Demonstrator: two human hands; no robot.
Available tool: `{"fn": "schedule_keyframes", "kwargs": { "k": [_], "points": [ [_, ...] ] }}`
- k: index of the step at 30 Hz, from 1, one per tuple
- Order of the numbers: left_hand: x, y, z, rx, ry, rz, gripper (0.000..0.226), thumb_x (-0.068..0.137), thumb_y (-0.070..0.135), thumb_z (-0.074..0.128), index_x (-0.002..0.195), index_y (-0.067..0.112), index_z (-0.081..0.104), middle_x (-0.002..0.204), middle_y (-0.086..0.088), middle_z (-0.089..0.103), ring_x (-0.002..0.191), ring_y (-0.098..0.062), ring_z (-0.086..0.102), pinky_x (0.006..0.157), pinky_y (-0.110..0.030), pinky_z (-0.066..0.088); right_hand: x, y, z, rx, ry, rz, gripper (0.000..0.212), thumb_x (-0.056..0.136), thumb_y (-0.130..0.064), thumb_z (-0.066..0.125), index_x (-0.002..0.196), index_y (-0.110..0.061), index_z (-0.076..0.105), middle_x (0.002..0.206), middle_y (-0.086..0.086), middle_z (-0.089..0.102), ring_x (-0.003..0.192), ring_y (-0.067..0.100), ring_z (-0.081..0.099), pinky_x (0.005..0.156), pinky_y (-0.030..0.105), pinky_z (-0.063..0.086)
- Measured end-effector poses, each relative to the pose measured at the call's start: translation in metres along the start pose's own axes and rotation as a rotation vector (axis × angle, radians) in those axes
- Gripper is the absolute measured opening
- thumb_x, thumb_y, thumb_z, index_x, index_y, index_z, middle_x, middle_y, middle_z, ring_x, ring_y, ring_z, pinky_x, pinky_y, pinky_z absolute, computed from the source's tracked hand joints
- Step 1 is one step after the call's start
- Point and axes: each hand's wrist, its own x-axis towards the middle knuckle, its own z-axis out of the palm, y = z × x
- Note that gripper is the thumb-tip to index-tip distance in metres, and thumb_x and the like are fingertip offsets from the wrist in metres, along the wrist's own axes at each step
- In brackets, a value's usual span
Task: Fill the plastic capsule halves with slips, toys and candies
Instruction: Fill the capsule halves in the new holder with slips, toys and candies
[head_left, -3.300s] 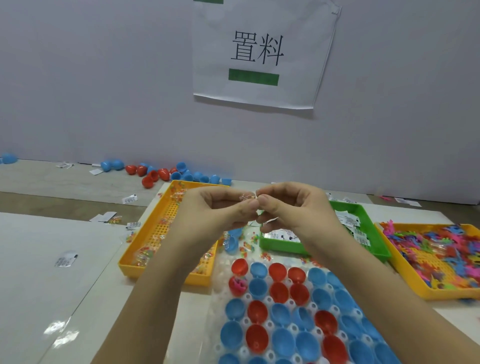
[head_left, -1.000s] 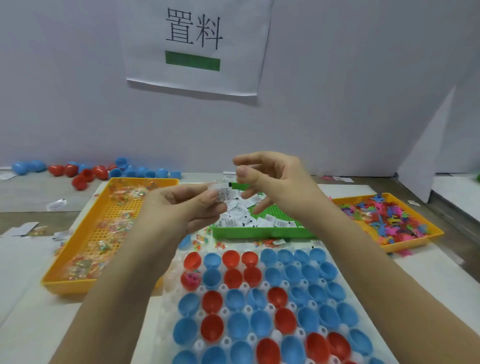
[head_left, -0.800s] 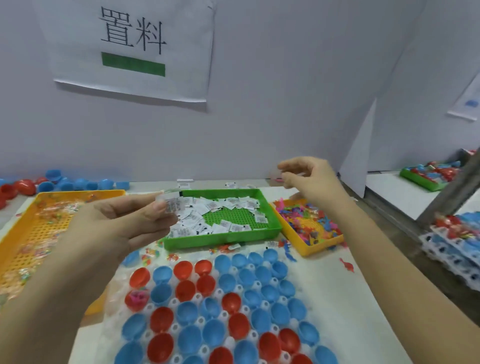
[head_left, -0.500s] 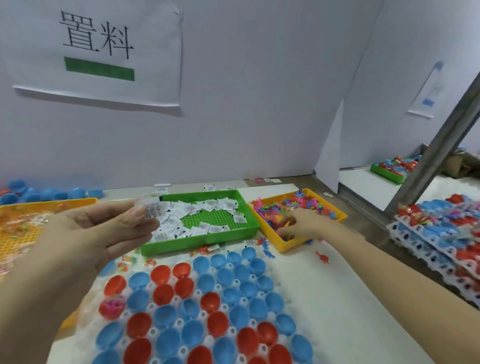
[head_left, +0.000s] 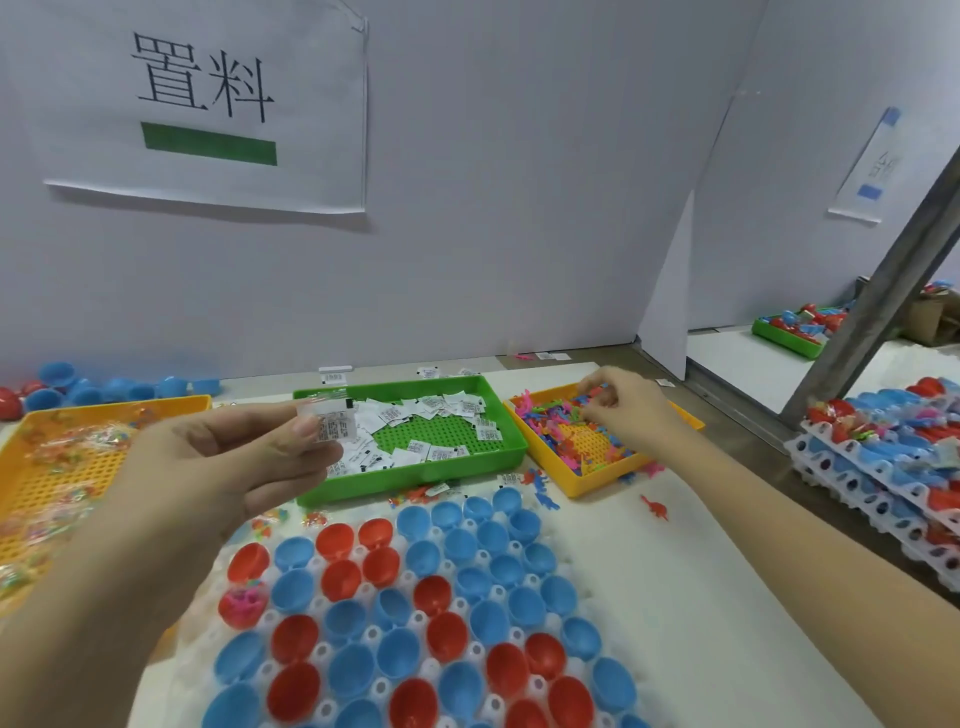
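Slip (head_left: 332, 423) is pinched between thumb and index finger of left hand (head_left: 223, 462), held up in front of the left end of green tray (head_left: 415, 475); the other fingers sit loosely curled below it. Right hand (head_left: 628, 410) is well apart, over the toys (head_left: 550, 415) in right yellow tray (head_left: 587, 483), fingers curled with tips bunched. Can't tell if a toy is in that pinch.

Green tray sits between the 2 yellow trays and holds loose slips (head_left: 441, 405). Left yellow tray (head_left: 31, 415) holds candies (head_left: 78, 447). Capsule halves (head_left: 415, 597), blue and red, sit open side up in white holder (head_left: 511, 546) just in front of the trays, below both hands. 1 red half at the holder's left edge has a pink toy (head_left: 244, 605) in it. Red toy (head_left: 655, 506) lies loose on table (head_left: 649, 597) near the right tray.

Vs 3.3 s ago: both hands were together at the slip; now only the left has it and the right is at the toy tray. Vs 0.5 s ago: right hand lay lower in the toys; now its fingertips are bunched.
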Motion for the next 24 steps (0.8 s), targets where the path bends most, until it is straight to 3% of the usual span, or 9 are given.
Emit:
{"fn": "schedule_keyframes", "kwargs": {
  "k": [2, 4, 5, 7, 9, 13, 19, 24],
  "points": [
    [0.000, 0.003, 0.009, -0.002, 0.057, 0.014, 0.055, 0.043, 0.044, 0.095, 0.091, 0.020, 0.079, 0.093, -0.013, 0.077, 0.085, -0.028, 0.075, 0.066, -0.029, 0.060, 0.000, -0.010, -0.005, 0.045, 0.113, -0.015, 0.017, 0.091, -0.013, 0.057, 0.098, -0.028, 0.057, 0.080, -0.015, 0.060, 0.077, 0.015, 0.061, 0.063, 0.023, 0.049],
    [-0.003, 0.009, 0.020, -0.064, 0.108, -0.031, 0.036, 0.050, 0.031, 0.085, 0.081, 0.014, 0.079, 0.087, -0.014, 0.077, 0.079, -0.027, 0.076, 0.061, -0.024, 0.059, -0.002, -0.026, -0.011, 0.098, 0.224, -0.050, 0.013, 0.093, -0.014, 0.056, 0.097, -0.026, 0.057, 0.087, -0.013, 0.059, 0.090, 0.019, 0.060, 0.083, 0.036, 0.049],
    [-0.004, 0.014, 0.025, -0.085, 0.117, -0.053, 0.029, 0.054, 0.026, 0.079, 0.080, 0.013, 0.078, 0.085, -0.015, 0.076, 0.077, -0.026, 0.076, 0.059, -0.022, 0.059, -0.006, -0.038, -0.013, 0.190, 0.249, -0.072, 0.012, 0.094, -0.014, 0.056, 0.096, -0.026, 0.056, 0.088, -0.011, 0.059, 0.094, 0.019, 0.060, 0.085, 0.035, 0.049],
    [-0.006, 0.019, 0.030, -0.076, 0.155, -0.080, 0.028, 0.059, 0.021, 0.074, 0.085, 0.011, 0.076, 0.082, -0.014, 0.076, 0.075, -0.025, 0.076, 0.058, -0.022, 0.059, -0.023, -0.072, -0.015, 0.480, 0.205, -0.129, 0.016, 0.092, -0.011, 0.061, 0.092, -0.027, 0.055, 0.087, -0.008, 0.063, 0.090, 0.015, 0.062, 0.075, 0.024, 0.051],
    [-0.008, 0.024, 0.034, -0.063, 0.166, -0.100, 0.028, 0.059, 0.021, 0.074, 0.086, 0.012, 0.075, 0.081, -0.013, 0.076, 0.074, -0.024, 0.076, 0.058, -0.021, 0.058, -0.049, -0.110, -0.012, 0.756, 0.053, -0.210, 0.019, 0.086, -0.011, 0.067, 0.094, -0.024, 0.057, 0.080, -0.007, 0.069, 0.080, 0.010, 0.067, 0.068, 0.020, 0.053],
    [-0.011, 0.029, 0.037, -0.022, 0.181, -0.105, 0.024, 0.062, 0.023, 0.074, 0.084, 0.016, 0.076, 0.080, -0.010, 0.077, 0.075, -0.021, 0.076, 0.058, -0.019, 0.057, -0.096, -0.170, 0.006, 0.936, -0.254, -0.390, 0.020, 0.074, -0.013, 0.071, 0.092, -0.018, 0.063, 0.077, -0.006, 0.072, 0.073, 0.007, 0.070, 0.067, 0.014, 0.053],
    [-0.020, 0.042, 0.038, -0.052, 0.079, -0.109, 0.035, 0.054, 0.035, 0.078, 0.085, 0.018, 0.080, 0.086, -0.009, 0.077, 0.082, -0.020, 0.076, 0.065, -0.020, 0.058, -0.106, -0.204, 0.030, 0.997, -0.156, -0.438, 0.022, 0.075, -0.003, 0.074, 0.085, -0.022, 0.070, 0.078, -0.006, 0.073, 0.076, 0.007, 0.069, 0.071, 0.016, 0.053],
    [-0.021, 0.047, 0.029, -0.111, 0.030, -0.136, 0.035, 0.056, 0.030, 0.078, 0.086, 0.012, 0.080, 0.090, -0.014, 0.077, 0.082, -0.024, 0.075, 0.066, -0.022, 0.059, -0.103, -0.208, 0.032, 0.954, -0.095, -0.448, 0.025, 0.076, -0.002, 0.074, 0.080, -0.027, 0.071, 0.078, -0.009, 0.074, 0.075, 0.005, 0.070, 0.070, 0.013, 0.053]
  ]
}}
